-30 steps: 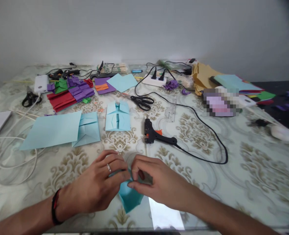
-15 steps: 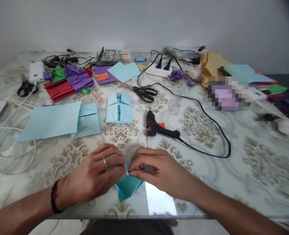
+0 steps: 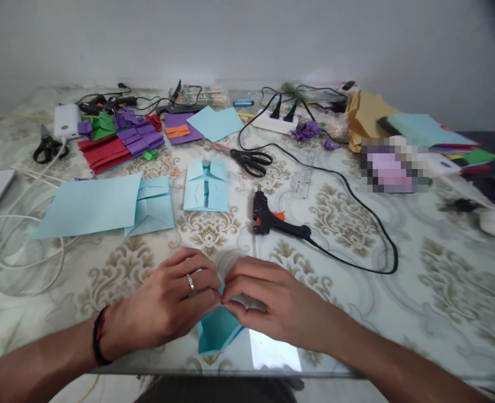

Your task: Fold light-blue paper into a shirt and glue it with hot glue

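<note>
A folded light-blue paper (image 3: pixel 219 330) stands partly opened near the table's front edge, its upper part hidden behind my fingers. My left hand (image 3: pixel 184 296), with a ring on one finger, is closed in a pinch at the paper's top. From the other side my right hand (image 3: pixel 264 296) pinches the same spot, its fingertips meeting those of the left. Beyond the hands lies another folded blue paper piece (image 3: pixel 206 193). Right of that piece rests a black glue gun (image 3: pixel 272 215) on its side.
Black-handled scissors (image 3: pixel 251 161) and a clear ruler (image 3: pixel 304 176) lie farther back. A blue sheet (image 3: pixel 92 207) overlaps a folded blue piece (image 3: pixel 159 207) at left. A white power strip (image 3: pixel 275 120) feeds black cords. Folded purple paper (image 3: pixel 140 137) and red paper (image 3: pixel 104 154) sit at back left.
Both hands have shifted slightly, bringing their fingertips closer together. The folded paper's lower opening has turned a little and shows wider. The whole view has moved slightly.
</note>
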`<state>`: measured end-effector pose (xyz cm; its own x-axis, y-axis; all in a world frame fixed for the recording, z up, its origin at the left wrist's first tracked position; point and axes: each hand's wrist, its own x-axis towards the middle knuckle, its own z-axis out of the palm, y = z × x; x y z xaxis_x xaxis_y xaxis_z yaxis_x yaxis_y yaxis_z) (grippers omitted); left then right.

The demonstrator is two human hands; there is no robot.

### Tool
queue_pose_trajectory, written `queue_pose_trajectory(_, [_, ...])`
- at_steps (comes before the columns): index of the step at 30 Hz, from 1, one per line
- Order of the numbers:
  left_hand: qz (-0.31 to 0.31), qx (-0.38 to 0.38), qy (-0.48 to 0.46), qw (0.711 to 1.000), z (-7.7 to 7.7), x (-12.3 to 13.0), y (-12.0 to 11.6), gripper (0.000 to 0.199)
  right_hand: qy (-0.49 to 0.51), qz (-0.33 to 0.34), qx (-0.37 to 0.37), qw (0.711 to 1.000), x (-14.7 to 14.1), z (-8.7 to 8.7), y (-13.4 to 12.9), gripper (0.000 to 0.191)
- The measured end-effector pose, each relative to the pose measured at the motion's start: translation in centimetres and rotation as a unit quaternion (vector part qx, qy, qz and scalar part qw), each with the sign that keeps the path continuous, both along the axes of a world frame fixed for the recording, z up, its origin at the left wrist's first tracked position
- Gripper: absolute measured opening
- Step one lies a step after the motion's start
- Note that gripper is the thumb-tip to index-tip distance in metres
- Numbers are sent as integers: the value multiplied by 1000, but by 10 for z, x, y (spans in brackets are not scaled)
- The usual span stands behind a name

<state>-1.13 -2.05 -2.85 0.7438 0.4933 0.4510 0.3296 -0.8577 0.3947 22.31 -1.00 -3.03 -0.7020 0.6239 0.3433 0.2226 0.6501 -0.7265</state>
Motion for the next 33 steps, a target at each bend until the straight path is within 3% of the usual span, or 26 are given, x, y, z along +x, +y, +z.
queue_pose_trajectory(5, [-5,-8,2,1000,-5,-1,0,16,-9,5,-4,1000,-1,-2,-1,11])
queue_pose_trajectory(14, [1,2,0,1000,0,-1,3,20,0,0,13,1000,-2,3,0,15])
queue_pose_trajectory(21, [10,-4,7,1000,0,-2,2,14,-4,-23,-46,999,5,8,2,16])
queue_pose_trajectory(26, [13,1,1,1000,1,-5,3,18,11,-44,-35,998,12,14,9,17])
queue_pose_trajectory(29, [29,-3,-1,1000,0,-7,3,19,16,-105,-10,994,24,15,22,19])
queue_pose_trajectory(33, [54,-10,-6,998,1,-9,4,15,62,-315,21,947,43,12,44,7])
